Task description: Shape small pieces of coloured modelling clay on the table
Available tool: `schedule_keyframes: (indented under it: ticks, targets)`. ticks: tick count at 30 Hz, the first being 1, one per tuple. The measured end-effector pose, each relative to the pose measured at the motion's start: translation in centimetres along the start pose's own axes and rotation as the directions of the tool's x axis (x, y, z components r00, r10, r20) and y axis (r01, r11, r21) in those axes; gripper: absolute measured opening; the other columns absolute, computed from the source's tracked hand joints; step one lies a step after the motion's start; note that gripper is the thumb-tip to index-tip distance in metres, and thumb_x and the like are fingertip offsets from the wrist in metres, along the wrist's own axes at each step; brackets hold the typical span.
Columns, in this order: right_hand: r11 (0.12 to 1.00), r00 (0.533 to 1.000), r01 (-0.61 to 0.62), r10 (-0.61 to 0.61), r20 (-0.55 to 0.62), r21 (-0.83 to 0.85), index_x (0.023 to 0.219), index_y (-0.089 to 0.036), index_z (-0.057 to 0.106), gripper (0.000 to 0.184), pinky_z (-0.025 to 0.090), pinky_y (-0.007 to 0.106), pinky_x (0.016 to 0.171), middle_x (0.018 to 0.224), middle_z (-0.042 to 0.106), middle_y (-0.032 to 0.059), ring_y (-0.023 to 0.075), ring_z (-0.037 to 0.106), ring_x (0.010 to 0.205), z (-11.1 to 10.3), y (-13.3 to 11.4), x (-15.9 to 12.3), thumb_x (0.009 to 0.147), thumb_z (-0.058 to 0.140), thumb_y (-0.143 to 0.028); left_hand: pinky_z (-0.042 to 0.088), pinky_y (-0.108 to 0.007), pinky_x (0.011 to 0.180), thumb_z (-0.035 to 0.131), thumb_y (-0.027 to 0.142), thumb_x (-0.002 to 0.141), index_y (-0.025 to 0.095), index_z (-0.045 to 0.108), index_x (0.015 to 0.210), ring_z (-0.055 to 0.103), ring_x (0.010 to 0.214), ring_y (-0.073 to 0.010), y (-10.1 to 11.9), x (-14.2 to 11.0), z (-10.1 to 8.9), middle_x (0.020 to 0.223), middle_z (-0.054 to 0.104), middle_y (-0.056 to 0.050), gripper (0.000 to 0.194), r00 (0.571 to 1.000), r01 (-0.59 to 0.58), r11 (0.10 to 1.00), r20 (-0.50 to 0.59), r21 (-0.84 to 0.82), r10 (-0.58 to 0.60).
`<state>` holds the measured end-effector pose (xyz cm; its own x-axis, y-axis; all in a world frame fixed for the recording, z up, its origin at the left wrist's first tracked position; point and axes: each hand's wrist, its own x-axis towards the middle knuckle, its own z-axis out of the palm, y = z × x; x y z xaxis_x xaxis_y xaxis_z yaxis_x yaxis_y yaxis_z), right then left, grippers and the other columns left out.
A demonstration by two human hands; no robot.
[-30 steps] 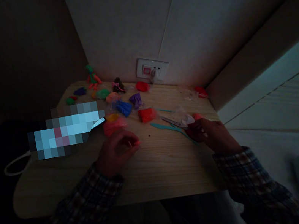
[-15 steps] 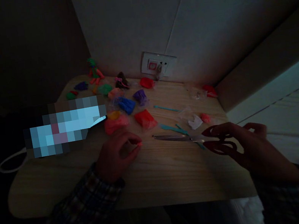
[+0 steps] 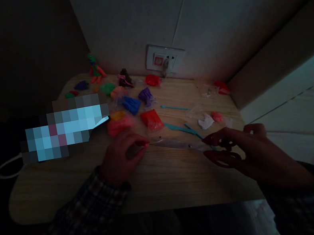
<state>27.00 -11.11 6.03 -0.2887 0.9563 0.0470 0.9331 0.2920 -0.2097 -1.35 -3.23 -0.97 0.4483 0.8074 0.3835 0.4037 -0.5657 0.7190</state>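
Note:
My left hand (image 3: pixel 123 156) pinches a small piece of pinkish-orange clay (image 3: pixel 147 145) between thumb and fingertips, above the table. With fingers in the handle loops, my right hand (image 3: pixel 248 150) holds a pair of scissors (image 3: pixel 180 144), their blades pointing left. The blade tips are at the clay piece by my left fingertips; I cannot tell whether they touch it. Just beyond the blades lie a flat turquoise modelling tool (image 3: pixel 178 127) and a bag of red clay (image 3: pixel 152 120). A pink clay bag (image 3: pixel 120 125) sits behind my left hand.
Bags of blue clay (image 3: pixel 131 104) and purple clay (image 3: pixel 145 96) lie farther back on the wooden table (image 3: pixel 169 188). A green-and-orange clay figure (image 3: pixel 95 68) stands at the back left. A lit phone (image 3: pixel 101 122), mostly blurred, is at left. A socket (image 3: pixel 165 59) is on the wall.
The scissors have moved left, bringing their tips to the clay piece in my left hand. The left hand keeps its pinch. The view has shifted slightly.

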Motion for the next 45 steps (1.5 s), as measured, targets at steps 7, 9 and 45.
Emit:
schedule_keyframes:
  ticks: [7,9,45]
  targets:
    - [0.999,0.998,-0.007,0.004,0.059,0.043,0.096,-0.026,0.055,0.026,0.04,0.041,0.075,0.096,0.072,0.0028,0.0189,0.064,0.066,0.4,-0.1,0.0,0.09,0.045,-0.05,0.049,-0.033,0.078,0.055,0.022,0.085,0.017,0.062,0.086,0.061,0.082,-0.0187,0.1,0.1,-0.1,0.085,0.066,-0.004,0.008,1.0,-0.029,0.999,0.005,0.033,0.028]
    - [0.999,0.999,-0.005,0.003,0.051,0.044,0.096,-0.026,0.056,0.026,0.041,0.041,0.076,0.096,0.072,0.0032,0.0193,0.064,0.067,0.4,-0.2,0.0,0.09,0.045,-0.05,0.049,-0.033,0.078,0.055,0.021,0.085,0.017,0.063,0.086,0.061,0.084,-0.0189,0.0,0.0,-0.1,0.085,0.066,-0.004,0.009,1.0,-0.026,0.999,-0.004,0.047,0.027]
    - [0.998,0.998,0.064,-0.064,0.019,0.027,0.097,-0.025,0.053,0.017,0.032,0.036,0.075,0.096,0.071,0.0004,0.0167,0.063,0.067,0.5,-1.7,1.2,0.093,0.044,-0.039,0.054,-0.031,0.078,0.054,0.017,0.086,0.015,0.065,0.09,0.062,0.087,-0.0192,-0.4,-0.5,0.2,0.09,0.065,-0.006,0.012,0.997,-0.041,0.986,-0.053,0.159,0.05]
